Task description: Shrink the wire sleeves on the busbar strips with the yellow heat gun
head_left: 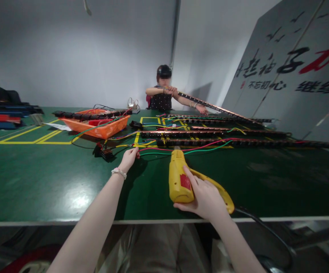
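My right hand (205, 195) is wrapped around a yellow heat gun (177, 172), whose metal nozzle points away from me toward a long black strip (198, 142). My left hand (129, 159) is closed in a pinch at the coloured wires (145, 144) that run out of the strip's left end; exactly which wires the fingers grip is hard to see. Red and green wires (164, 153) lie loosely in front of the strip, beyond the nozzle. Left of my left hand, black connectors (104, 151) rest on the green table (76, 182).
An orange basket (98, 131) with strips laid across it stands at the left. Further strips (218, 133) lie behind the nearest one. Across the table a person (161, 94) holds a long strip slantwise. Red and blue items (5, 117) are stacked far left. A black cord (261, 220) trails off the front edge.
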### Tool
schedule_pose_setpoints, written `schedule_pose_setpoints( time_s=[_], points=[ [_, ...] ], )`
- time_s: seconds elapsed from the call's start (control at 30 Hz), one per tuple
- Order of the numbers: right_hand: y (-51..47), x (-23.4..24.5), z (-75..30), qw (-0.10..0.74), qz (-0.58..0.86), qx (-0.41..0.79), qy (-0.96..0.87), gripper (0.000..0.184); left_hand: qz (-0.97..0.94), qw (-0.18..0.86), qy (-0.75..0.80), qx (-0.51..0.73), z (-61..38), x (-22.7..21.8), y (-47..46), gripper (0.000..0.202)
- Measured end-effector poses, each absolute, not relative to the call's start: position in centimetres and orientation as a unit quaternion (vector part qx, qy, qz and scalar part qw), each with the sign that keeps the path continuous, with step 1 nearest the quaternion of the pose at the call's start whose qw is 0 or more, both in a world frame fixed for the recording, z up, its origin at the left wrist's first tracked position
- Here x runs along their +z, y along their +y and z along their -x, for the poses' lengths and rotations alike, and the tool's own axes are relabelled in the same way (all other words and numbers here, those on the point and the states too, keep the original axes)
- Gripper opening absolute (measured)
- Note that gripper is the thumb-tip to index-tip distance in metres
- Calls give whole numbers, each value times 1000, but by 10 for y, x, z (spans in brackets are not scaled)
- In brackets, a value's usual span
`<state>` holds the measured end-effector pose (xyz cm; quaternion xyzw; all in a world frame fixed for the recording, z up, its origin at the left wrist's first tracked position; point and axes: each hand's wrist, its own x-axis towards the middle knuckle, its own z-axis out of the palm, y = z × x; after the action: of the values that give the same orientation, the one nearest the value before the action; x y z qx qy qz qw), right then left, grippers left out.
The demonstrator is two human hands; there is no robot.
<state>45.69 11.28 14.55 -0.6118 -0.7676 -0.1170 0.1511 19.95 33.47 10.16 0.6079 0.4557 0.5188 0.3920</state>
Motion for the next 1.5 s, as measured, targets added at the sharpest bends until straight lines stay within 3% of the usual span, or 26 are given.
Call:
schedule_pose_setpoints(
  time_s=[0.33, 0.6, 0.77, 1.0, 1.23, 1.5],
  points=[
    [113, 144, -412, 176, 596, -78, -780, 118, -620, 380, 466, 505, -196, 97, 336, 46],
    [114, 144, -362, 156, 544, -79, -821, 109, -631, 344, 500, 484, -197, 105, 329, 51],
    [113, 139, -345, 176, 523, -57, -832, 122, -621, 354, 499, 490, -196, 112, 322, 54],
    [117, 138, -350, 184, 514, -54, -836, 120, -621, 360, 496, 488, -198, 116, 317, 52],
    [117, 145, -370, 177, 511, -25, -841, 113, -669, 266, 520, 460, -198, 112, 319, 47],
    [121, 153, -400, 174, 550, 14, -816, 111, -662, 294, 494, 481, -199, 112, 319, 46]
  ],
)
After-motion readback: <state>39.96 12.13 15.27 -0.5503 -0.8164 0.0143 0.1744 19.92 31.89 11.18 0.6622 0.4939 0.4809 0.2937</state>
